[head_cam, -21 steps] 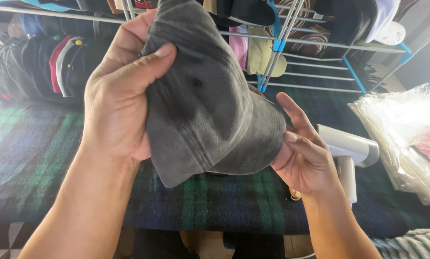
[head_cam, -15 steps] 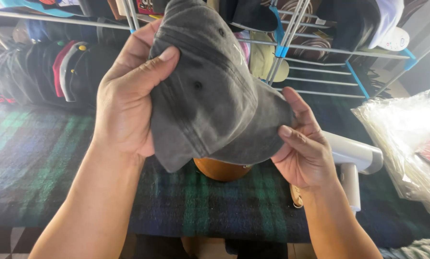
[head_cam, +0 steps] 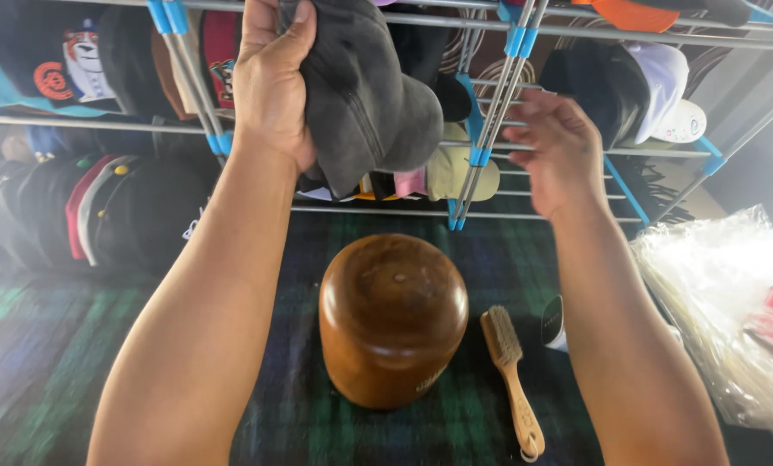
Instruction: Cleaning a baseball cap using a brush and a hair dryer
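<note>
Left hand [head_cam: 270,82] is clamped on the grey cap [head_cam: 365,91], thumb over the crown, fingers bunched behind it. Cap hangs high, against the upper rail of the rack [head_cam: 490,112], brim pointing right and down. Right hand [head_cam: 559,151] is empty, fingers spread and slightly blurred, close to the rack upright, just right of the brim, not touching the cap.

Head view only, so nothing else to cross-check.

Below the hands: wood block [head_cam: 392,315] standing upright on the plaid cover [head_cam: 41,345] of the desk, bare on top. Brush [head_cam: 509,375] lies just right of the block, bristles toward the rack. Plastic bags [head_cam: 723,293] sit at the far right edge. Stacked dark caps [head_cam: 101,207] fill the lower left shelf; more caps hang behind the rails.

Judgement on handling: the grip crushes the crown, so it likely wants easing off once the cap rests on something. The free hand is best used on the brim, which is stiff and steers the cap without creasing the soft panels. The rails and blue joints are snag points for the back strap; cannot tell where the strap sits, it is hidden behind the left hand. Neighbouring caps are packed close, so a slow, straight approach avoids knocking them.
</note>
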